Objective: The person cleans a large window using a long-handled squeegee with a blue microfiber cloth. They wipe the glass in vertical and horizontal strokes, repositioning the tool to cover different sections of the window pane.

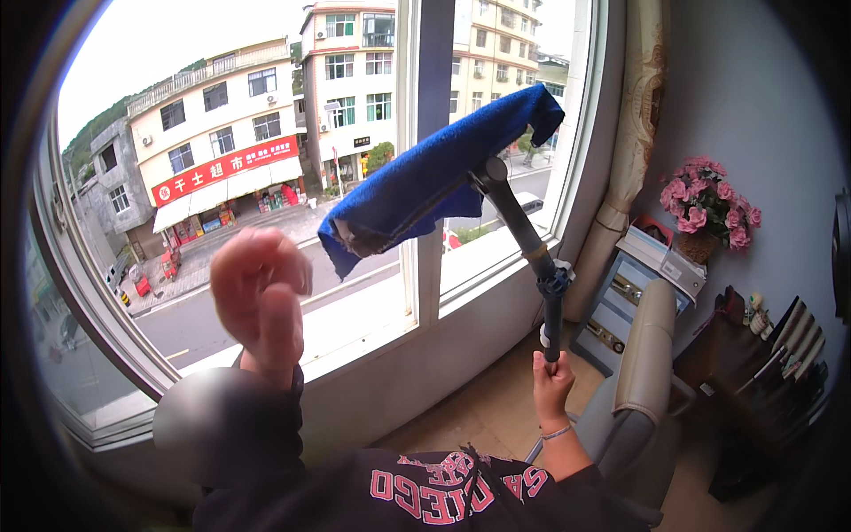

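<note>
My right hand [553,386] is closed around the lower end of a dark telescopic pole [525,233], which slants up and to the left. A blue cloth [425,173] covers the long head at the pole's top, in front of the window. Its near left corner hangs down, and a greyish patch shows there. My left hand [262,299] is raised on the left, near that corner but apart from it in the view, blurred, with its fingers curled. Nothing is seen in it, though whether the fingers are fully closed is unclear.
A white window frame [429,266] with a sill stands ahead; a street and buildings lie beyond the panes. To the right are a beige padded chair [648,352], a grey-blue cabinet [602,306], pink flowers [705,199] in a basket, a gathered curtain [638,120] and a dark table with items.
</note>
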Demonstrator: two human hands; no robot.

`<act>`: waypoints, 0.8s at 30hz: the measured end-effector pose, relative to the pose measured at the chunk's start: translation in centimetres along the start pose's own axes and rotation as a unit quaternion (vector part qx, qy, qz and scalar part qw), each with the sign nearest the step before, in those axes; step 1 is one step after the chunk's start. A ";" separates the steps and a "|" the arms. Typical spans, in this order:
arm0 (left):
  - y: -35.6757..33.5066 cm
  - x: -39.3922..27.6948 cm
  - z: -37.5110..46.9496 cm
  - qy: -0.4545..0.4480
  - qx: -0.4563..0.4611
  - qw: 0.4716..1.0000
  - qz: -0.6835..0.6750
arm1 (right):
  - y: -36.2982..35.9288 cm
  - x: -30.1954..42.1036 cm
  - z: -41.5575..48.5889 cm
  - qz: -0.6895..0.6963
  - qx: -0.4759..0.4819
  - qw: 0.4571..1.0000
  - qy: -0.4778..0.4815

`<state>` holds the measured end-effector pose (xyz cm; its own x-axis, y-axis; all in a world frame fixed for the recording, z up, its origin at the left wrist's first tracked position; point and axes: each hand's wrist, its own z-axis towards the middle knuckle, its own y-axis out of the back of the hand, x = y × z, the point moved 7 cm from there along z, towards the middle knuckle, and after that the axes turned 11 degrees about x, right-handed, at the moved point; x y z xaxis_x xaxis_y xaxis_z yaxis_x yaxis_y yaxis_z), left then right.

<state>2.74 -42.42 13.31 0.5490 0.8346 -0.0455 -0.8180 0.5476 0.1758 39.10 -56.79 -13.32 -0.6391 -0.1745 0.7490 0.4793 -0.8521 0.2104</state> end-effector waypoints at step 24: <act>-8.1 13.5 -19.3 0.455 -0.064 0.861 -0.218 | -29.2 29.1 17.3 0.616 0.663 0.425 -0.001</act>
<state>13.48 -34.49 -7.75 0.4938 0.2177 -0.8419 -0.6127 0.7741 -0.1592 16.91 -28.42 13.22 0.5886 -0.0832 0.8041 0.3676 0.9134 -0.1746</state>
